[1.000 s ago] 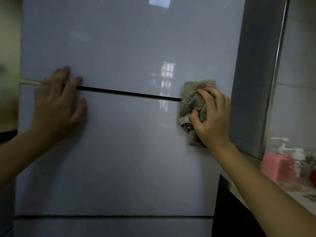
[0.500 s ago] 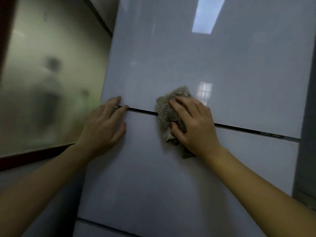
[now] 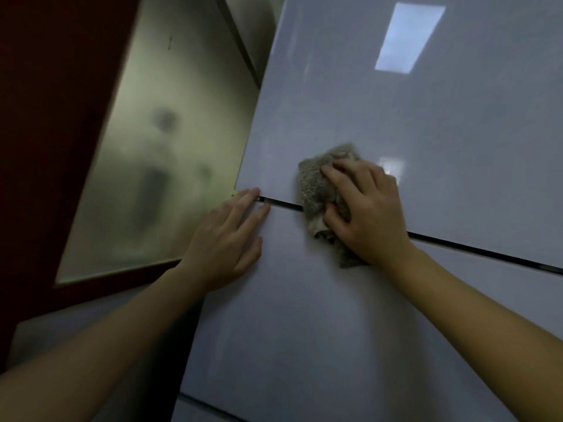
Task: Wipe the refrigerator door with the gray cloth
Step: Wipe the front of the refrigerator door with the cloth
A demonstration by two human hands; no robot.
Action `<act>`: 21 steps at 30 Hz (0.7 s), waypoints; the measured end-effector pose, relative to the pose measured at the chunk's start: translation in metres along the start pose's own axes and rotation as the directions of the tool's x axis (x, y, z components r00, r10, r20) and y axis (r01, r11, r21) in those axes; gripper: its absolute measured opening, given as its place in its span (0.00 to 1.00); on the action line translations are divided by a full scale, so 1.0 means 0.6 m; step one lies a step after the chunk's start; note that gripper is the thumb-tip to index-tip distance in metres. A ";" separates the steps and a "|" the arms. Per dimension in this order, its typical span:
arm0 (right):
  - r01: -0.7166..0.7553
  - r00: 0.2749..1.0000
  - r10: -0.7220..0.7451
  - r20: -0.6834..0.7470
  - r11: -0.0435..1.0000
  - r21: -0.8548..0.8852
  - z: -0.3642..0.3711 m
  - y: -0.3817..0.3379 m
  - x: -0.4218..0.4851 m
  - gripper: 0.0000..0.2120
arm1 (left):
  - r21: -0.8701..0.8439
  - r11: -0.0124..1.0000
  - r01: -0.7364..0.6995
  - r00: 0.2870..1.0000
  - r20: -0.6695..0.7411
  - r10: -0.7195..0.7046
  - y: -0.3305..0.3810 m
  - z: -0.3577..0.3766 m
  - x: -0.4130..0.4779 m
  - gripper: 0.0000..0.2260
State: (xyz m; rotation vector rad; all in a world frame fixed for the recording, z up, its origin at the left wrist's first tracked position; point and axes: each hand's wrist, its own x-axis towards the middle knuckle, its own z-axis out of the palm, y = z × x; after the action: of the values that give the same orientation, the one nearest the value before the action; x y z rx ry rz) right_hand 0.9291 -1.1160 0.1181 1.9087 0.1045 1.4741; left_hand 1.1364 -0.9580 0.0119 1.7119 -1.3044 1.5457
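Edges: the refrigerator door (image 3: 411, 123), glossy pale gray, fills the centre and right of view. Its upper section ends in a rounded lower-left corner. From there a dark seam (image 3: 481, 254) slopes down to the right, dividing it from the lower panel (image 3: 304, 330). A second seam (image 3: 207, 405) crosses near the bottom.

Open room: a wide bare surface lies above and right of the cloth, and more below both hands. To the left, only a short stretch of door lies before its edge.

Surroundings: a frosted glass pane (image 3: 170, 141) in a dark red frame (image 3: 45, 132) sits just left of the door; the shapes behind it are too blurred to identify. A rectangular light reflection (image 3: 409, 38) sits high on the door. The left hand (image 3: 227, 239) lies between the cloth and the door's left edge.

Task item: the gray cloth (image 3: 316, 184) is bunched against the door and straddles the first seam, with a tail trailing below the wrist.

Hands: the right hand (image 3: 371, 211) sits on the cloth, fingers spread and bent over it, thumb curled into the fabric, gripping and pressing. Its forearm enters from the lower right. The left hand is flat on the lower panel with fingers straight and tips at the seam, holding nothing, near the cloth but not touching it.
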 end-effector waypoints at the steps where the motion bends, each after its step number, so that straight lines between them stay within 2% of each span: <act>1: 0.068 0.997 -0.068 0.022 0.998 0.008 0.004 -0.008 -0.006 0.25 | -0.006 1.000 0.001 1.000 -0.005 -0.001 0.000 0.002 -0.001 0.26; 4: 0.309 0.942 -0.310 0.127 0.951 0.024 0.001 -0.007 -0.006 0.24 | -0.041 0.999 0.002 1.000 -0.021 -0.003 0.002 0.007 -0.003 0.26; 6: 0.333 0.934 -0.331 0.136 0.943 0.008 -0.003 0.009 0.014 0.23 | -0.057 0.998 0.005 1.000 -0.029 -0.006 0.002 0.009 -0.005 0.26; 10: 0.142 0.990 -0.141 0.030 0.989 -0.036 -0.012 0.051 0.071 0.24 | -0.054 0.998 0.021 0.999 -0.038 -0.023 0.004 0.010 -0.008 0.26; 15: -0.105 0.994 0.104 -0.023 0.994 -0.041 -0.014 0.056 0.105 0.25 | -0.070 0.997 0.030 0.998 -0.044 -0.033 0.006 0.011 -0.007 0.26; 16: -0.084 0.996 0.084 -0.006 0.996 -0.035 -0.010 0.044 0.096 0.26 | -0.072 0.997 0.031 0.998 -0.047 -0.035 0.007 0.011 -0.007 0.26; 18: 0.099 0.992 -0.099 0.072 0.995 -0.005 -0.002 0.020 0.067 0.26 | -0.070 0.997 0.032 0.998 -0.055 -0.036 0.008 0.012 -0.008 0.26; 20: 0.307 0.939 -0.306 0.157 0.951 0.018 -0.001 0.012 0.043 0.25 | -0.080 0.996 0.033 0.997 -0.065 -0.038 0.009 0.011 -0.011 0.26; 21: 0.348 0.922 -0.345 0.176 0.937 0.018 -0.004 0.014 0.041 0.24 | -0.089 0.995 0.034 0.997 -0.070 -0.041 0.009 0.010 -0.013 0.26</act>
State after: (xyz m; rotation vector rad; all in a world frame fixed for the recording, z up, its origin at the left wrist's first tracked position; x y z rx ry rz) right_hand 0.9327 -1.1096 0.1428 1.8850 0.3320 1.0626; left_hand 1.1353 -0.9630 0.0015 1.6036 -1.2777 1.4926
